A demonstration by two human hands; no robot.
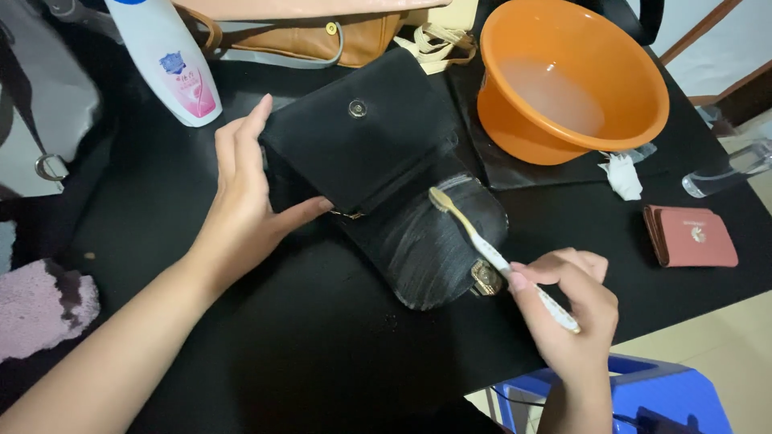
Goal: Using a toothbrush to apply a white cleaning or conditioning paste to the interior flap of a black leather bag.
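Right hand (572, 309) holds toothbrush (490, 251) on black handbag (386, 169).

Beyond the left hand (241, 201), the white bottle (165, 60) and tan bag (322, 36) are cut by the top edge. Below the right hand (571, 309), the blue stool (643, 398) runs off frame.

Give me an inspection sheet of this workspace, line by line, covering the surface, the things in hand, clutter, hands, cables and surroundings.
Surface: black table.
Things in hand: black handbag, flap open; toothbrush, bristles on the bag's front.
Clutter: orange basin holding cloudy water; white bottle; tan bag; pink wallet; crumpled tissue; pink cloth.
Hands: left hand steadies the handbag; right hand grips the toothbrush.
Cables: nothing seen.
Surroundings: blue stool; pale tiled floor.
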